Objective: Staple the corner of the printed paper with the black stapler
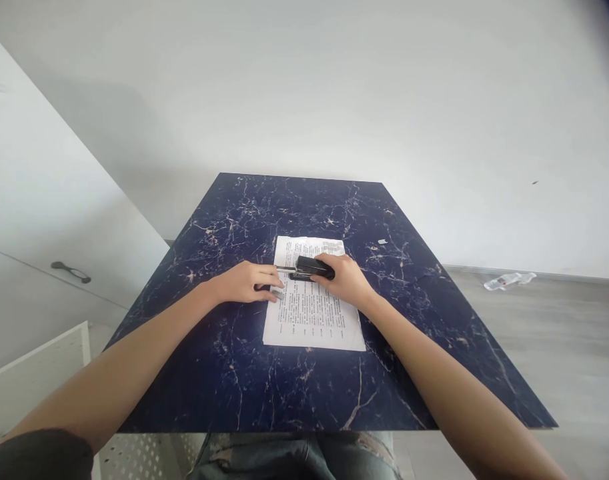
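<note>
A black stapler point(314, 266) lies sideways above the printed paper point(314, 327), which rests on the dark blue marbled table point(284, 393). My right hand point(347, 280) is wrapped round the stapler's right end. A thin metal part sticks out of the stapler to the left and reaches the fingers of my left hand point(249, 281). Those fingers are curled at the paper's left edge, with a small dark and grey piece showing between them; it is too small to name.
A small white scrap point(382, 241) lies on the table to the right of the paper. Clear plastic packaging point(509, 281) is on the floor at the right. A white cabinet with a dark handle point(71, 272) stands at the left, and a pale wall is behind the table.
</note>
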Tool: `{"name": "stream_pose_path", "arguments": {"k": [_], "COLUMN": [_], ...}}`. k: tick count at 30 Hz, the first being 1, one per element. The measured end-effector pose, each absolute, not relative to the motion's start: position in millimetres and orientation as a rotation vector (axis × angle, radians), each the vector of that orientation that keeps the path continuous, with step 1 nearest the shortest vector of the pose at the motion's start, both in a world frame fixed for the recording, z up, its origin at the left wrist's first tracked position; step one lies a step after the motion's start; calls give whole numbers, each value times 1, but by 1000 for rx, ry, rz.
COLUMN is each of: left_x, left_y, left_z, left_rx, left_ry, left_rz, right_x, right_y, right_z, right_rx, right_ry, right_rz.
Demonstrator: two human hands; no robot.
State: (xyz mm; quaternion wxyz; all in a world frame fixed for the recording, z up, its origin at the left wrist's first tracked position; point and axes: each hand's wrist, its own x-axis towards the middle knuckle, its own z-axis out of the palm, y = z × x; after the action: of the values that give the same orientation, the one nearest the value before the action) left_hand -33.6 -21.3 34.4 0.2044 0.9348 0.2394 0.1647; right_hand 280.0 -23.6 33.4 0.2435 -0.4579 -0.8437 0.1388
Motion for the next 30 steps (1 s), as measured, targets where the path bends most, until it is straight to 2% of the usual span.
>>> {"name": "stream_pose_path", "arguments": {"k": [6, 13, 30], "left_x": [-22, -15, -11], "left_y": [-28, -23, -17], "left_z": [29, 21, 21], "left_rx": [2659, 2674, 2581], "left_ry": [628, 1027, 1065], "left_rz": [476, 953, 799], "right_x": [279, 279, 277], "right_y": [-24, -23, -23], "right_z": [32, 30, 31], "right_rx": [-1259, -1235, -1272], "right_ry": [-2294, -2302, -2305], "right_rz": [392, 382, 395]}}
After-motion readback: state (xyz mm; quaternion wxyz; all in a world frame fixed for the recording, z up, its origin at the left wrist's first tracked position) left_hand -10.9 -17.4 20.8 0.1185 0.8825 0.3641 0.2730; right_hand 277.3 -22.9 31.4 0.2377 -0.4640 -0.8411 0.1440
